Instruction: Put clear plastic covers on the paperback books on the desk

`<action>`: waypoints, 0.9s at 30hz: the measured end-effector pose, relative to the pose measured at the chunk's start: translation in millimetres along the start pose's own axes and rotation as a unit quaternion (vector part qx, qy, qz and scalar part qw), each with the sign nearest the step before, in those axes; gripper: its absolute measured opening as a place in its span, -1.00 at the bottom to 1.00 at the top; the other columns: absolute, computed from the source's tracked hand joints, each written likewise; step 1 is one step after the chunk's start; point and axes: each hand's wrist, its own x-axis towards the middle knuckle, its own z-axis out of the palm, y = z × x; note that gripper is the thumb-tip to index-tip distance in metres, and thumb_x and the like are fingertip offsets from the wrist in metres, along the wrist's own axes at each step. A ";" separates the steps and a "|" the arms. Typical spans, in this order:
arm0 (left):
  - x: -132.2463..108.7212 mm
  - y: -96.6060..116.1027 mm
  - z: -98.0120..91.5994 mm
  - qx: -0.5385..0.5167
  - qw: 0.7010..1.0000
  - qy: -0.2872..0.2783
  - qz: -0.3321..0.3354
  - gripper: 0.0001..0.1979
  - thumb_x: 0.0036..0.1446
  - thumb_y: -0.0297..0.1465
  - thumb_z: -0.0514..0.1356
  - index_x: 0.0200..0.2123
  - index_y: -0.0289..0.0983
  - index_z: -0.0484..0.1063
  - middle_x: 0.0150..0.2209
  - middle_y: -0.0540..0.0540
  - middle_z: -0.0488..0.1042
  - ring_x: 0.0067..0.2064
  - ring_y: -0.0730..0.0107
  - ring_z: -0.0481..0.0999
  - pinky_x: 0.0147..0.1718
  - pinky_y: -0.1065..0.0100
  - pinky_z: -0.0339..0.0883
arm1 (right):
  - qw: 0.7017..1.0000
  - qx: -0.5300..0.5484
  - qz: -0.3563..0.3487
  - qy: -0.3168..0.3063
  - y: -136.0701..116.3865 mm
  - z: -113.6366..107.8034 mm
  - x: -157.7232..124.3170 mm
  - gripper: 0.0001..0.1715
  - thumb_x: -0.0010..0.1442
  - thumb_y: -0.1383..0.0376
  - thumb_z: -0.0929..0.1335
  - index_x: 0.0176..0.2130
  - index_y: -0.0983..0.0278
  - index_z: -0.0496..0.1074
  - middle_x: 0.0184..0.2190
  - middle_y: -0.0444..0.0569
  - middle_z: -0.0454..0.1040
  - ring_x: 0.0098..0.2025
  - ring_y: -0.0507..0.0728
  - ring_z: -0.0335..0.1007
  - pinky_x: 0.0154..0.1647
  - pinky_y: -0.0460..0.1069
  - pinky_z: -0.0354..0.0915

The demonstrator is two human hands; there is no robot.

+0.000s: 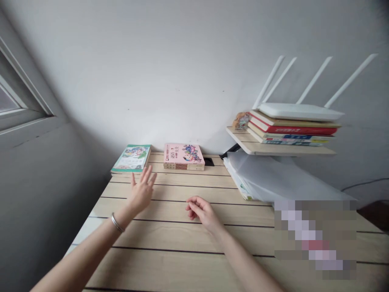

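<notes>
My left hand (142, 194) has its fingers spread and holds nothing. It is in front of a green-edged book (132, 157) lying flat near the back left of the table, and its fingertips reach close to the cover's lower corner. Around the left wrist is a silver bangle (117, 222). Over the middle of the slatted table, my right hand (199, 209) has curled fingers with the thumb against the index finger; nothing shows in it. Beyond both hands, by the wall, lies a pink-covered book (184, 155) that looks like the top of a small stack.
At right a raised shelf (273, 148) bears stacked books (291, 129), a white router (299, 111) with upright antennas and a small brown ornament (241, 121). Papers under a translucent sheet (282, 176) lie below. A pixelated patch hides part of the table (170, 267) at right.
</notes>
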 end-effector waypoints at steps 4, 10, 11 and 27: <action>-20.2 65.2 -2.2 -0.075 0.995 -0.059 0.010 -0.48 0.21 -0.37 0.01 0.25 -0.21 0.14 0.37 -0.22 -0.14 0.36 0.02 -0.13 0.19 -0.28 -0.19 | 0.999 -0.033 -0.011 -0.009 -1.2 -3.7 6.0 -0.55 -0.03 -0.05 0.40 -0.34 0.27 0.38 -0.47 -0.10 0.44 -0.52 0.02 0.34 -0.53 -0.06 0.29; -31.3 83.6 -2.3 -0.128 0.985 -0.109 -0.023 -0.51 0.28 -0.26 -0.02 0.25 -0.20 0.15 0.33 -0.21 0.03 0.33 -0.01 0.00 0.19 -0.18 -0.05 | 0.890 -0.386 -0.242 0.032 -45.9 -30.9 45.9 -0.79 0.19 0.26 0.24 -0.30 0.23 0.45 -0.29 0.01 0.50 -0.21 0.14 0.43 -0.24 0.03 0.38; -31.2 82.2 -2.4 -0.130 0.985 -0.108 -0.023 -0.51 0.28 -0.25 -0.02 0.26 -0.20 0.15 0.33 -0.21 0.04 0.33 0.00 0.01 0.20 -0.17 -0.06 | 0.846 -0.453 -0.279 0.039 -54.7 -35.9 56.3 -0.78 0.19 0.32 0.23 -0.27 0.24 0.46 -0.22 0.04 0.50 -0.13 0.16 0.41 -0.13 0.06 0.37; -29.9 65.8 0.6 -0.191 0.978 -0.078 0.001 -0.52 0.24 -0.15 0.03 0.20 -0.11 0.23 0.29 -0.18 0.16 0.29 0.07 0.10 0.19 -0.08 -0.04 | 0.618 -0.755 -0.203 0.088 -63.5 -69.8 148.6 -0.55 0.30 0.38 0.14 0.10 0.15 0.36 0.13 0.06 0.39 0.28 0.27 0.04 0.19 0.35 -0.11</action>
